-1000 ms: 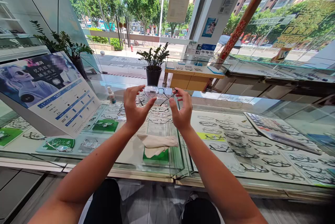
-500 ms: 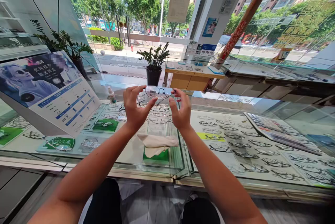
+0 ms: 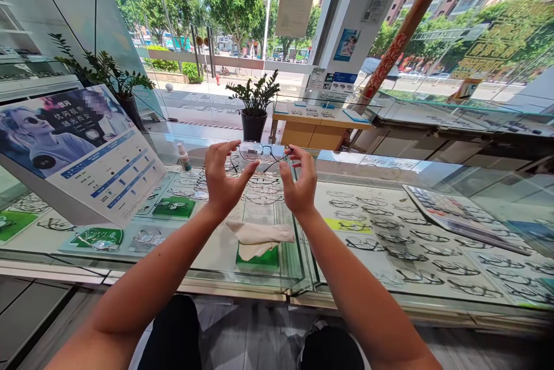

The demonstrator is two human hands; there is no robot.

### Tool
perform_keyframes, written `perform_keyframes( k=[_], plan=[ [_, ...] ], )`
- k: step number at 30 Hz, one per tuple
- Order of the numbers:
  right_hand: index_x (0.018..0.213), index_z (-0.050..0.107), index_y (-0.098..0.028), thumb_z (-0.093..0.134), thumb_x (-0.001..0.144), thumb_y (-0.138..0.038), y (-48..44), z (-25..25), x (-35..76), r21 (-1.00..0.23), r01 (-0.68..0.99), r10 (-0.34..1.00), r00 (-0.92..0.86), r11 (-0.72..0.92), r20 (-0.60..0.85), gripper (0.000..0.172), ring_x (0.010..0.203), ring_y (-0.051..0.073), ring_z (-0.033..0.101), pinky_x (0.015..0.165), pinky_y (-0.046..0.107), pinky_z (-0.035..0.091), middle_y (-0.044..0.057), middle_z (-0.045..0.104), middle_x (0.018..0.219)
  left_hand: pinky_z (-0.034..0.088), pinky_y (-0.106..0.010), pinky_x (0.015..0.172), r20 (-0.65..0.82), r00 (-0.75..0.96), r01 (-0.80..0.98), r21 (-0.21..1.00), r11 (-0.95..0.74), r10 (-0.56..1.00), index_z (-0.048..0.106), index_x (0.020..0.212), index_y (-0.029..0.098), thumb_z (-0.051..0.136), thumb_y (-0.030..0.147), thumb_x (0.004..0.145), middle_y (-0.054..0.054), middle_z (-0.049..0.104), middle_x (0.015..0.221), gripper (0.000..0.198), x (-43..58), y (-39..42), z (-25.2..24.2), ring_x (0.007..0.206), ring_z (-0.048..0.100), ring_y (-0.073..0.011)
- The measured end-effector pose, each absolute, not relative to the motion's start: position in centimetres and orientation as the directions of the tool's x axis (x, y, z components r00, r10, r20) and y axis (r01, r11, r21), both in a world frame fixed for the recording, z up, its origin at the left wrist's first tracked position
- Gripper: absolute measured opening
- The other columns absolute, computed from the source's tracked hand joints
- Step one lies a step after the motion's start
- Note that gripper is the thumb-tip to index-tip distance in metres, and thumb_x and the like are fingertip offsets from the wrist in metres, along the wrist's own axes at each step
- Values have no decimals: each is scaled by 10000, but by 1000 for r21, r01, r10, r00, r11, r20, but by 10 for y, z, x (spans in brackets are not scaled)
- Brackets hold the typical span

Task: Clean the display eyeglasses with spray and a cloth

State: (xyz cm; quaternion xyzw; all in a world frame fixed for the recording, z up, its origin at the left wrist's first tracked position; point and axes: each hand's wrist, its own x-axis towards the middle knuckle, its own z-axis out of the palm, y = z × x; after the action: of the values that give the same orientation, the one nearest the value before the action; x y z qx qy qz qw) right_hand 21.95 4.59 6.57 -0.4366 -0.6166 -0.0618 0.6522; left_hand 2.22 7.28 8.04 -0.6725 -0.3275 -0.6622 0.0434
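Observation:
A pair of thin dark-framed eyeglasses (image 3: 262,152) is held up in front of me, above the glass counter. My left hand (image 3: 225,179) pinches its left side with the fingertips, the thumb reaching in below the lens. On the other side, my right hand (image 3: 298,180) grips the frame near the right hinge between thumb and fingers. One folded temple crosses behind the right lens. Below the hands, a cream cleaning cloth (image 3: 259,235) lies crumpled on the countertop, over a green block (image 3: 258,259) seen through or under the glass.
The glass display counter (image 3: 298,286) holds rows of eyeglasses (image 3: 389,223). A large printed sign (image 3: 86,150) stands at left, with a small spray bottle (image 3: 184,157) beside it. A potted plant (image 3: 254,107) stands beyond the hands; a tablet-like board (image 3: 463,217) lies at right.
Both hands keep hold of the eyeglasses in nearly the same place. The folded temple has shifted very slightly; the cloth has not moved.

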Motion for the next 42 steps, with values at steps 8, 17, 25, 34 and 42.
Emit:
perform_keyframes(
  k=[8, 17, 25, 34, 42],
  plan=[
    [1392, 680, -262, 651, 1078, -497, 42, 70, 218, -474, 630, 431, 236, 614, 871, 393, 1087, 290, 714, 893, 482, 593, 102, 770, 1190, 556, -427, 945, 901, -109, 458, 421, -783, 421, 682, 1357, 247, 812, 518, 1005, -85, 730, 1166, 463, 24, 75, 78, 1006, 660, -246],
    [1381, 678, -260, 624, 1083, -513, 44, 69, 218, -470, 641, 432, 230, 607, 872, 395, 1057, 282, 709, 868, 470, 590, 99, 767, 1168, 561, -445, 943, 896, -109, 485, 426, -764, 430, 677, 1350, 249, 766, 612, 1020, -89, 726, 1163, 498, 24, 73, 79, 1021, 666, -256],
    [1389, 670, -251, 614, 1091, -501, 46, 66, 219, -472, 632, 441, 220, 615, 870, 393, 1067, 285, 710, 878, 464, 588, 109, 771, 1197, 554, -448, 939, 915, -106, 507, 386, -770, 389, 684, 1323, 248, 765, 637, 1017, -90, 729, 1143, 502, 24, 71, 81, 1049, 668, -270],
    [1387, 674, -246, 625, 1079, -505, 47, 65, 220, -486, 616, 446, 233, 620, 864, 405, 1063, 291, 710, 891, 479, 584, 114, 769, 1207, 549, -451, 976, 933, -89, 500, 345, -794, 349, 687, 1324, 255, 829, 545, 994, -82, 732, 1152, 462, 23, 71, 81, 1055, 668, -270],
    [1429, 662, -269, 645, 1086, -500, 41, 70, 219, -446, 656, 406, 225, 609, 886, 414, 1099, 288, 703, 883, 468, 604, 106, 752, 1238, 560, -439, 995, 892, -101, 456, 435, -776, 441, 676, 1370, 236, 810, 504, 1013, -85, 746, 1214, 466, 24, 75, 77, 1057, 699, -247]
  ],
)
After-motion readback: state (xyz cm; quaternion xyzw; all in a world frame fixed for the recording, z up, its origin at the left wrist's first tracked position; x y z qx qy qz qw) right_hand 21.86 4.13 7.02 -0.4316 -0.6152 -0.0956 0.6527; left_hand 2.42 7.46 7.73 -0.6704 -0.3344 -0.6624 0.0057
